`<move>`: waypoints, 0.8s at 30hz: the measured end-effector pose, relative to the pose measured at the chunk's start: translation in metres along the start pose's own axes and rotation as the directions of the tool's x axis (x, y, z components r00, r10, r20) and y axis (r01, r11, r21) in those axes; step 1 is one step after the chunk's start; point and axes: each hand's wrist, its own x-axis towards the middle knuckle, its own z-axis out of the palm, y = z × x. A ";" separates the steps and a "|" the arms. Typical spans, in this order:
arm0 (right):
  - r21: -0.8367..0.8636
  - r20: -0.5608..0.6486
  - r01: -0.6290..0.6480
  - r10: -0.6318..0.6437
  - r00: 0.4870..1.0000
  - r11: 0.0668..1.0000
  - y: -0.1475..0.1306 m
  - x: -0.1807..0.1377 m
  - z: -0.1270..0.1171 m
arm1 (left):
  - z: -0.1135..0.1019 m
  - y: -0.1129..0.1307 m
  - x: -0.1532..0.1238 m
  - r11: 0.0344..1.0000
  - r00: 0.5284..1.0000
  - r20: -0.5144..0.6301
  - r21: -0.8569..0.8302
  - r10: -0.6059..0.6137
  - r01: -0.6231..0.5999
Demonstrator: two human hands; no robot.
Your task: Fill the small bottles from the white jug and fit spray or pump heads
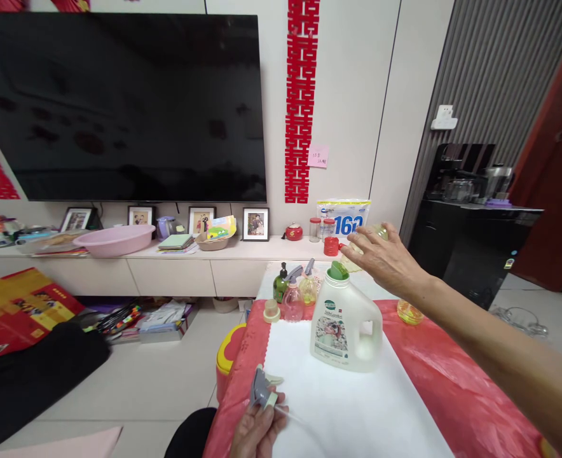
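My left hand [258, 427], low over the table's front left, grips a grey trigger sprayer head [262, 389] by its pale collar. A thin clear tube trails from it to the right. My right hand [379, 257] is raised behind and above the white detergent jug [345, 327], curled around what looks like a clear yellowish bottle [381, 233], mostly hidden by the fingers. The jug stands upright on a white sheet [304, 388], a green piece [338, 270] in its open mouth. Left of it are a pink spray bottle [293, 304] and a yellowish spray bottle [308, 287].
A red cover [452, 356] lies over the table. Behind the spray bottles is a green pump bottle [281, 284]; a pale cap [271, 310] sits nearby. An orange-yellow round container [409, 312] lies under my right forearm. A yellow-and-red stool [228, 356] stands at left.
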 end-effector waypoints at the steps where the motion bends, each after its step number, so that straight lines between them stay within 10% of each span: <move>1: -0.019 -0.012 0.011 -0.011 1.000 1.000 0.000 0.000 0.000 | 0.000 0.000 0.000 1.000 1.000 -0.001 -0.002 0.002 -0.002; 15: -0.152 -0.185 0.034 -0.063 0.981 0.988 -0.012 -0.001 -0.004 | 0.003 0.004 -0.003 1.000 1.000 0.012 -0.012 -0.006 0.007; 24: 0.337 -0.066 -0.447 0.495 0.866 0.828 -0.024 -0.063 -0.009 | 0.016 0.010 -0.012 0.998 1.000 0.019 -0.059 0.020 -0.019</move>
